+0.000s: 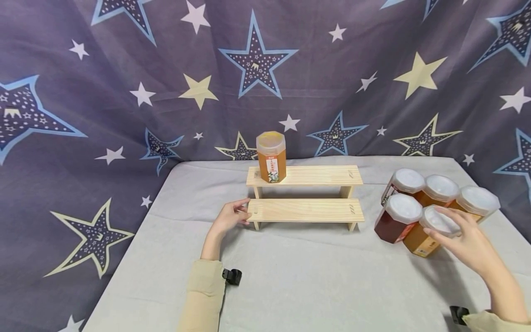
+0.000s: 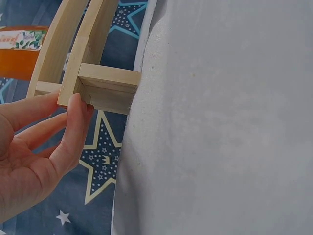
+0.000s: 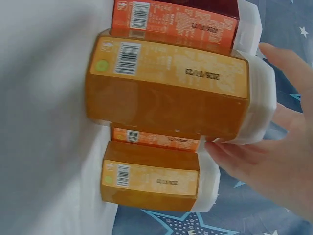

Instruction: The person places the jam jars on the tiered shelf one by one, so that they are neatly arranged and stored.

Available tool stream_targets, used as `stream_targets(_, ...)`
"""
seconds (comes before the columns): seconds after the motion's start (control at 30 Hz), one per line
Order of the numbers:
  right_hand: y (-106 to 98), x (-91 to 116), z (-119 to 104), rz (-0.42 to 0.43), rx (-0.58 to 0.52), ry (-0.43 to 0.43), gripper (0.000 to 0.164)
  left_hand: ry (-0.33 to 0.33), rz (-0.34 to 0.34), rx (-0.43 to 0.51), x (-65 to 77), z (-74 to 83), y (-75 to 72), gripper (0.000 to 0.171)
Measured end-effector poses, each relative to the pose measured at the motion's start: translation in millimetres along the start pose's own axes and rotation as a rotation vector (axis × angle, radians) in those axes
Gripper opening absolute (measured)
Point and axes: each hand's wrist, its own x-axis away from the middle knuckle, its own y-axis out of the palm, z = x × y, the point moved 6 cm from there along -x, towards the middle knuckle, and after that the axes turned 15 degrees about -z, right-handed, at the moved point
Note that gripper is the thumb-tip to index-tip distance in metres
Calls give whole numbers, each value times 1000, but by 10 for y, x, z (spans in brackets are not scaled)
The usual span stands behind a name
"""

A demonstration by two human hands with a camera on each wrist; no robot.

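Observation:
A small two-tier wooden shelf (image 1: 307, 210) stands on the cloth-covered table. My left hand (image 1: 230, 216) pinches the left end of its lower board; in the left wrist view the fingertips (image 2: 74, 100) lie against the board's end. On the upper board, at the left, a capped amber honey jar (image 1: 271, 159) stands upright. At the right, my right hand (image 1: 470, 237) holds the white lid of the front amber honey jar (image 1: 421, 240), thumb on one side and fingers on the other. In the right wrist view this amber jar (image 3: 166, 103) shows its yellow label and barcode.
Beside the held jar stands a dark red jar (image 1: 392, 226) with a white lid. Behind them are more lidded jars, among them a dark one (image 1: 406, 180) and an amber one (image 1: 477, 203). A star-patterned curtain (image 1: 315, 69) hangs behind the grey-white tablecloth (image 1: 307, 276).

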Motion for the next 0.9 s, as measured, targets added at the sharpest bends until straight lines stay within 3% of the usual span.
stream_targets(0.2, 9, -1, -6, 65, 1, 2, 53, 7, 2, 6, -31, -51, -9, 51)
stream_targets(0.5, 40, -30, 28, 102, 13, 71, 54, 5, 17, -3, -27, -59, -13, 52)
stream_targets(0.9, 74, -11, 19, 140, 30, 61, 56, 3, 8, 10, -31, -60, -14, 52)
